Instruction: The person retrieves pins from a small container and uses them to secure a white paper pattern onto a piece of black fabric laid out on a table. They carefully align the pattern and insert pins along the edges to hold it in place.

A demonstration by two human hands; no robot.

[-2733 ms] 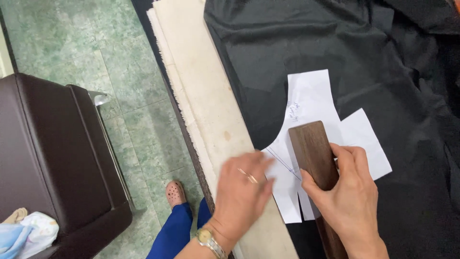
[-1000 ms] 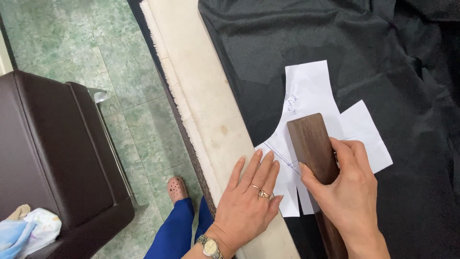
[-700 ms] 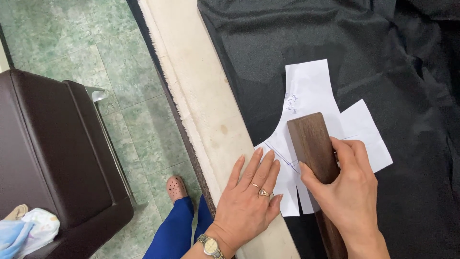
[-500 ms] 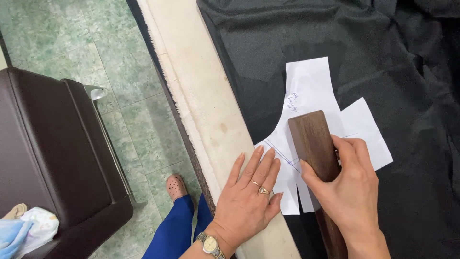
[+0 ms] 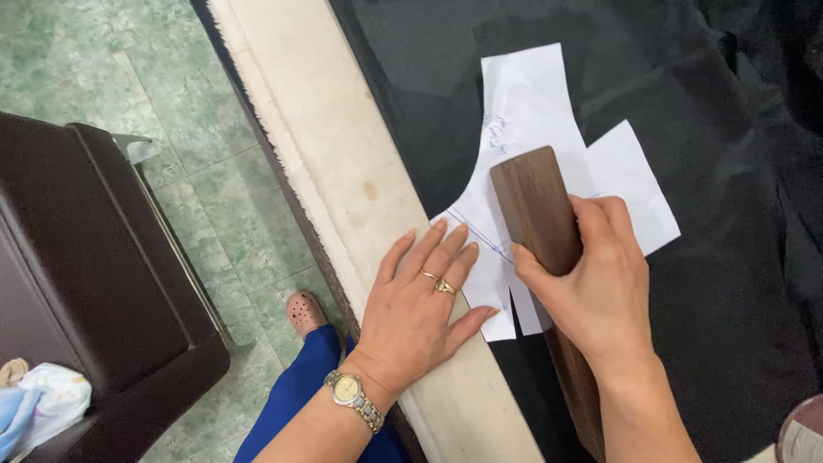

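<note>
A white paper pattern piece (image 5: 531,120) with pen marks lies on black fabric (image 5: 720,257) spread over the table. My right hand (image 5: 600,291) grips a long dark wooden block (image 5: 533,201) and presses it down on the paper. My left hand (image 5: 424,300) lies flat, fingers spread, on the paper's lower left corner and the cream table edge (image 5: 343,180). It wears rings and a wristwatch. The lower part of the block is hidden under my right forearm.
A dark brown leather seat (image 5: 77,274) stands on the green tiled floor (image 5: 86,60) at the left. My blue trouser leg (image 5: 300,394) and a sandalled foot (image 5: 304,313) show below the table edge. A pale cloth bundle (image 5: 43,403) sits at the lower left.
My left hand went from hovering, blurred, to lying flat on the paper's corner. The right hand and wooden block stayed in place on the pattern.
</note>
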